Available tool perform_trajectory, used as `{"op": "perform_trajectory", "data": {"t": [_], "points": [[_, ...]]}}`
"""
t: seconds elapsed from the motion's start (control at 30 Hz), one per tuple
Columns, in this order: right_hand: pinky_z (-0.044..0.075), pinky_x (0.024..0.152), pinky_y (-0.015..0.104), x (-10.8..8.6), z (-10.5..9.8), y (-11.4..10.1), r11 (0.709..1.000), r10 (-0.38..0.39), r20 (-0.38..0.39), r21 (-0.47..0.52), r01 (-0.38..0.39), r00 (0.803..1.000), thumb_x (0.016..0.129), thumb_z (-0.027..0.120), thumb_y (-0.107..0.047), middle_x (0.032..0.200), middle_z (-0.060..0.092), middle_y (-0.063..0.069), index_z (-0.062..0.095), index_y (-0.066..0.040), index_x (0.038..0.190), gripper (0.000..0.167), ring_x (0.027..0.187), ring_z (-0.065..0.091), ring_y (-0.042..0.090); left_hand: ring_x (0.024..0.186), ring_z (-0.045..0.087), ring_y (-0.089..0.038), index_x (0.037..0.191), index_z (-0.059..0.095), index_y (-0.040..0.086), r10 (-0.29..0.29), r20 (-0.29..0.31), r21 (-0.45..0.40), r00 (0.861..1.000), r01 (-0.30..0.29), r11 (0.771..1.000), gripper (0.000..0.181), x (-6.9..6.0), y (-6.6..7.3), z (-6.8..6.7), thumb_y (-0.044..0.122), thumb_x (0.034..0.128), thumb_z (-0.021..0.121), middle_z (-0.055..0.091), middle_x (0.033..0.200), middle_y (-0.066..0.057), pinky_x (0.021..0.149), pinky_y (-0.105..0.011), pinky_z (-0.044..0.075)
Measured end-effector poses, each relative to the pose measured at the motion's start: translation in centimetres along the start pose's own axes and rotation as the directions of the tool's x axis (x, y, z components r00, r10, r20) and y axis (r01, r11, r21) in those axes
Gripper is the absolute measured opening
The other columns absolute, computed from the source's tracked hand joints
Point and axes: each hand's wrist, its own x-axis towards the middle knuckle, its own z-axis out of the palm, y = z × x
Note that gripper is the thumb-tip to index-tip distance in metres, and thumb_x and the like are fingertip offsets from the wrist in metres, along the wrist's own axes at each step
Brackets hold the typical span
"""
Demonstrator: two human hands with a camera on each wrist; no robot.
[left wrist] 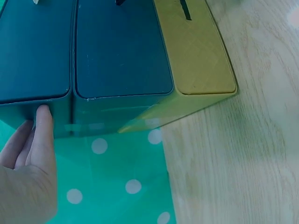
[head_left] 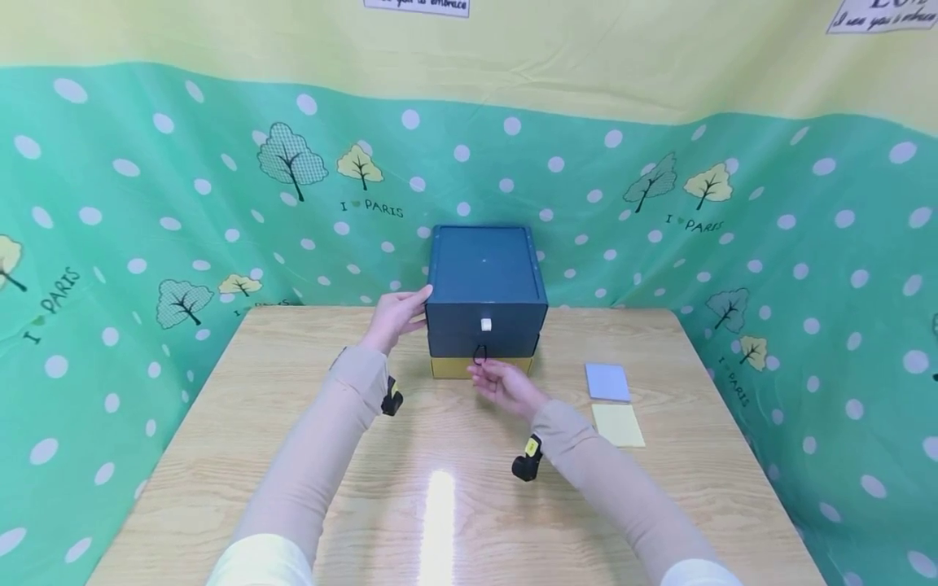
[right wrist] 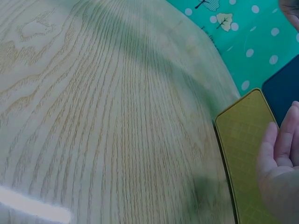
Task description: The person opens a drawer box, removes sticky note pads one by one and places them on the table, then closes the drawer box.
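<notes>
A stacked drawer box (head_left: 487, 264) stands at the back of the table, two dark blue drawers above a yellow drawer (left wrist: 201, 56). A white knob (head_left: 486, 324) is on the top drawer, and a black loop (head_left: 479, 353) lies lower on the front. My left hand (head_left: 399, 316) rests against the box's left side; in the left wrist view its fingers lie fairly straight along the blue wall. My right hand (head_left: 507, 387) is at the front, palm turned up, fingertips at the loop's lower end. Whether they pinch or hook the loop is hidden.
Right of the box lie a blue square pad (head_left: 607, 382) and a pale yellow square pad (head_left: 618, 426) on the wooden table (head_left: 352, 505). A green and yellow printed curtain (head_left: 586, 203) hangs behind and along both sides of the table.
</notes>
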Motion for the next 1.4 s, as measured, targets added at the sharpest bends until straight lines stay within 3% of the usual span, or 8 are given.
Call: {"op": "perform_trajectory", "data": {"t": [0.1,0.3,0.5,0.67,0.83,1.1,1.23,1.4], "points": [[0.023,0.119,0.045,-0.1,-0.2,0.4,1.000,0.006,0.019,-0.005,-0.006,1.000,0.103,0.032,-0.008,0.093,0.067,-0.003,0.041,0.004,0.128,0.030,0.086,0.061,0.007,0.131,0.045,-0.031,0.136,0.046,-0.003,-0.007,0.017,0.021,1.000,0.007,1.000,0.059,0.0,0.1,-0.1,0.034,0.0924,0.061,0.041,0.146,-0.016,0.101,-0.039,0.049],[0.016,0.121,0.046,0.0,-0.7,1.2,1.000,0.023,0.044,0.002,-0.023,0.999,0.103,0.031,-0.009,0.097,0.064,-0.002,0.022,0.010,0.142,0.044,0.086,0.060,0.006,0.133,0.043,-0.032,0.140,0.041,-0.003,-0.025,0.052,0.078,0.998,0.021,0.997,0.060,-0.1,0.8,-0.1,0.033,0.0951,0.057,0.037,0.149,-0.016,0.102,-0.039,0.049],[0.021,0.119,0.046,-0.1,-1.2,2.1,0.999,0.030,0.013,0.026,-0.031,0.999,0.102,0.034,-0.010,0.101,0.065,0.000,0.032,0.007,0.137,0.038,0.094,0.059,0.010,0.133,0.043,-0.032,0.138,0.043,-0.003,-0.029,0.066,0.097,0.997,0.023,0.995,0.059,-0.3,1.3,-0.1,0.034,0.0953,0.057,0.037,0.149,-0.015,0.103,-0.041,0.047],[0.023,0.119,0.044,-0.1,-1.8,2.9,0.997,0.042,-0.012,0.060,-0.041,0.999,0.102,0.034,-0.009,0.105,0.063,0.001,0.025,0.008,0.142,0.044,0.099,0.057,0.012,0.133,0.042,-0.032,0.139,0.041,-0.004,0.000,0.063,0.172,0.998,-0.011,0.985,0.062,-0.4,1.6,0.2,0.035,0.0937,0.059,0.032,0.151,-0.015,0.103,-0.042,0.047],[0.027,0.118,0.042,0.0,-2.2,3.5,0.996,0.057,-0.065,0.078,-0.052,0.996,0.102,0.032,-0.009,0.105,0.063,0.001,0.025,0.008,0.142,0.044,0.098,0.056,0.012,0.133,0.041,-0.031,0.140,0.039,-0.006,0.002,0.044,0.220,0.999,-0.012,0.975,0.063,-0.5,1.7,0.4,0.032,0.0937,0.059,0.022,0.154,-0.013,0.101,-0.039,0.049],[0.034,0.111,0.038,0.4,-2.8,4.4,0.990,0.058,-0.127,0.135,-0.041,0.990,0.101,0.036,-0.012,0.095,0.064,0.000,0.031,0.006,0.139,0.042,0.091,0.057,0.011,0.133,0.042,-0.030,0.140,0.040,-0.005,-0.007,0.026,0.204,1.000,0.002,0.979,0.063,-0.5,1.6,0.3,0.032,0.0928,0.061,-0.002,0.160,-0.007,0.102,-0.039,0.048],[0.034,0.112,0.039,0.7,-3.0,4.7,0.988,0.057,-0.149,0.151,-0.034,0.987,0.102,0.039,-0.014,0.096,0.063,0.001,0.040,0.003,0.132,0.035,0.094,0.057,0.013,0.133,0.042,-0.029,0.139,0.042,-0.004,-0.008,0.018,0.192,1.000,0.005,0.981,0.063,-0.5,1.4,0.2,0.033,0.0922,0.062,0.008,0.160,-0.008,0.102,-0.039,0.048],[0.030,0.116,0.042,1.2,-3.1,4.7,0.985,0.044,-0.166,0.170,-0.016,0.985,0.102,0.041,-0.025,0.117,0.052,0.011,0.038,0.003,0.130,0.040,0.111,0.049,0.022,0.133,0.043,-0.030,0.138,0.044,-0.003,0.001,0.013,0.170,1.000,-0.003,0.985,0.062,-0.3,1.1,0.6,0.034,0.0923,0.062,0.032,0.152,-0.013,0.104,-0.040,0.047]]}}
